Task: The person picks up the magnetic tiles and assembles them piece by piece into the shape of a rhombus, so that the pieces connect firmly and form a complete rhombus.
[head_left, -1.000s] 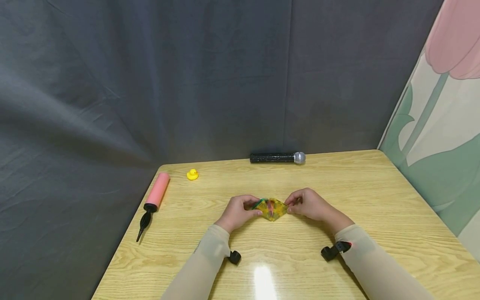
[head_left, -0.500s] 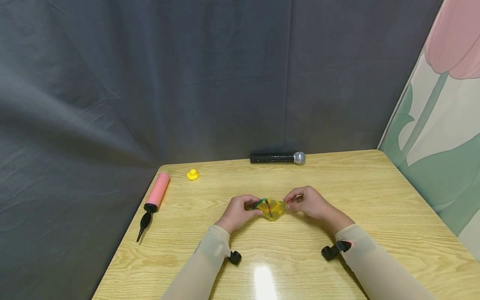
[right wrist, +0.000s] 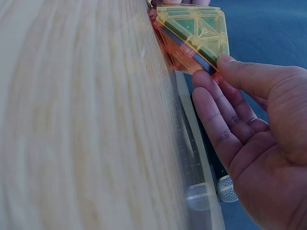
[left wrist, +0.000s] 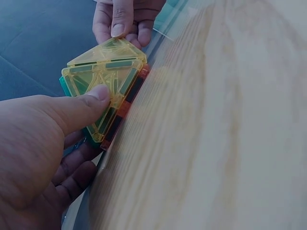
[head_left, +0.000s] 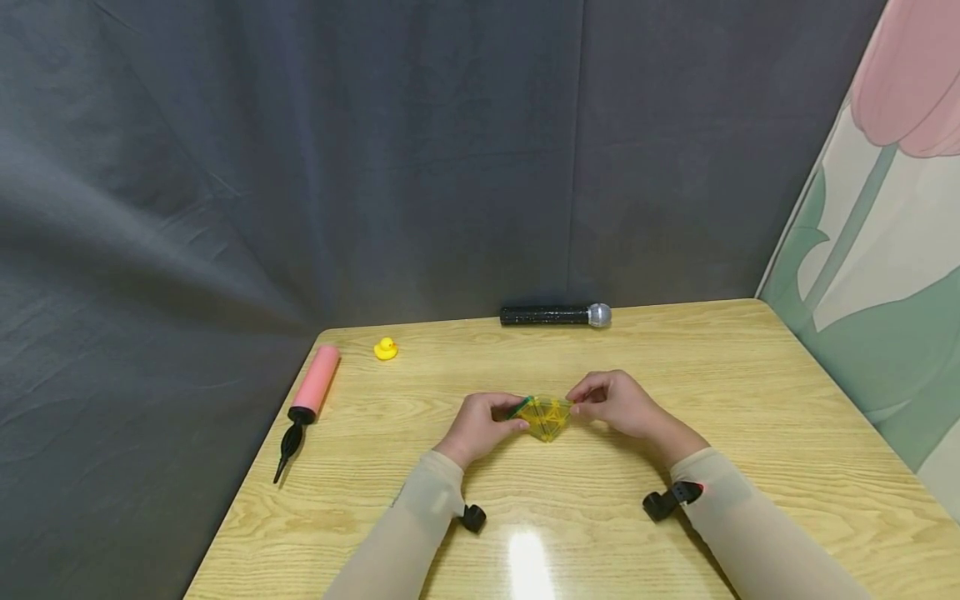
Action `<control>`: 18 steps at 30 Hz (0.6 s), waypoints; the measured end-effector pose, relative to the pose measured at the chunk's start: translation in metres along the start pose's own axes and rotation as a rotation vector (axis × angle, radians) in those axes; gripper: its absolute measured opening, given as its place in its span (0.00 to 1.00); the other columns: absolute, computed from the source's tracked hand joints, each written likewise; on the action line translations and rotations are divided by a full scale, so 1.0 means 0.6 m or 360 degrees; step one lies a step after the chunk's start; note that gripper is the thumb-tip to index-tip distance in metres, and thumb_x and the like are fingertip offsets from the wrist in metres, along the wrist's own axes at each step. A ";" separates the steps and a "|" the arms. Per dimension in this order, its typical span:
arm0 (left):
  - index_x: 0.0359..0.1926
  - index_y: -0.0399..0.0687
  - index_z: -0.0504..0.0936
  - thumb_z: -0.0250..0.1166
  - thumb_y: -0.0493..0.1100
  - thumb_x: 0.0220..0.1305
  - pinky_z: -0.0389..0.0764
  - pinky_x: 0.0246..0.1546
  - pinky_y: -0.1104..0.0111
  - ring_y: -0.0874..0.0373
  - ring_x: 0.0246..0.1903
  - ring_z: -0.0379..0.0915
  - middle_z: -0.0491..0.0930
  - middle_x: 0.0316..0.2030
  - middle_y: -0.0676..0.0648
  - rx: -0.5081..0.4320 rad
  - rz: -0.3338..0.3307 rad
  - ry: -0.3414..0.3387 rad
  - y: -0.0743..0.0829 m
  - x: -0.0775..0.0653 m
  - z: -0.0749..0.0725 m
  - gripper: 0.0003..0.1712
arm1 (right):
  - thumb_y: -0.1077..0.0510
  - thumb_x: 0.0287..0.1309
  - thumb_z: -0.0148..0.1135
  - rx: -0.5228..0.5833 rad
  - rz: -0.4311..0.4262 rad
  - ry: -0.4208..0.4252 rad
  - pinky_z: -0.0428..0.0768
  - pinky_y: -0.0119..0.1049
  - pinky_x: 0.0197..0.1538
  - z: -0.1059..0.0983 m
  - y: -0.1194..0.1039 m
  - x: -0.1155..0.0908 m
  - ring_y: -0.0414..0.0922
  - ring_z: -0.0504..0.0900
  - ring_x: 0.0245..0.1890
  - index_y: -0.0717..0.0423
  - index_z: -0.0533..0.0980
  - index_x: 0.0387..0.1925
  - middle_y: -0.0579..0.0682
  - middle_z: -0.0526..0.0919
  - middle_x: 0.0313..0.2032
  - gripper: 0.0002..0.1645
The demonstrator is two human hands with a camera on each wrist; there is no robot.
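Observation:
Both hands hold a small cluster of translucent triangular magnetic tiles [head_left: 549, 419] low over the middle of the table. In the head view my left hand [head_left: 476, 429] pinches its left end, thumb in front. The left wrist view shows that thumb flat on a yellow tile [left wrist: 79, 76], with a red tile [left wrist: 135, 91] and a green edge [left wrist: 64, 87] behind. My right hand [head_left: 618, 406] pinches the right corner between thumb and fingertips. In the right wrist view, yellow tiles [right wrist: 216, 26] lean over a red tile [right wrist: 180, 53] at a narrow angle.
At the table's back edge lies a black toy microphone [head_left: 547, 316] with a silver head. A yellow rubber duck [head_left: 386, 349] stands back left, near a pink hand pump [head_left: 315, 383] with a black nozzle on the left edge. A dark curtain [head_left: 450, 167] hangs behind the table [head_left: 750, 400].
The right hand has shifted slightly left and back with its corner. The red strip between the yellow tiles has disappeared from the head view, and the yellow faces now meet. The left hand stays nearly still.

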State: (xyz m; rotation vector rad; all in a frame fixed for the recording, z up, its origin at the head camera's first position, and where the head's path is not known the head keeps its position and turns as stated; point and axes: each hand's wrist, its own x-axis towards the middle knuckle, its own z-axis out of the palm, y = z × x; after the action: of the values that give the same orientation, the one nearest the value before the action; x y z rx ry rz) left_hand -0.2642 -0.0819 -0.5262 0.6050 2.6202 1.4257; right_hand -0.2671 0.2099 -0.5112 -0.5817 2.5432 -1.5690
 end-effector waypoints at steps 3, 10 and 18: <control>0.56 0.57 0.90 0.77 0.48 0.62 0.84 0.45 0.71 0.67 0.45 0.82 0.87 0.50 0.58 0.0014 0.0009 0.0012 0.000 0.001 0.004 0.20 | 0.64 0.60 0.76 0.0013 0.0003 0.0014 0.82 0.33 0.37 -0.002 0.005 0.002 0.48 0.83 0.36 0.55 0.89 0.43 0.51 0.87 0.39 0.09; 0.56 0.58 0.89 0.78 0.47 0.62 0.84 0.45 0.72 0.67 0.44 0.81 0.87 0.50 0.59 0.0012 -0.0009 0.0041 0.003 0.002 0.014 0.20 | 0.64 0.61 0.76 0.0005 -0.0006 0.0024 0.84 0.34 0.39 -0.004 0.011 0.004 0.48 0.84 0.37 0.53 0.89 0.43 0.50 0.87 0.39 0.09; 0.56 0.56 0.89 0.78 0.46 0.62 0.84 0.46 0.72 0.66 0.45 0.82 0.87 0.50 0.57 0.0010 0.0019 0.0079 0.007 0.004 0.022 0.21 | 0.67 0.61 0.75 0.0061 -0.0026 0.0067 0.84 0.33 0.40 -0.008 0.014 0.004 0.49 0.84 0.38 0.58 0.88 0.43 0.53 0.87 0.40 0.09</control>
State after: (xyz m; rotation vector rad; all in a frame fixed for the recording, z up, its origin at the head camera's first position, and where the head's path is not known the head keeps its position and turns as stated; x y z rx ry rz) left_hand -0.2615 -0.0686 -0.5300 0.5942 2.6644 1.4548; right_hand -0.2733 0.2166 -0.5162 -0.5730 2.5386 -1.6482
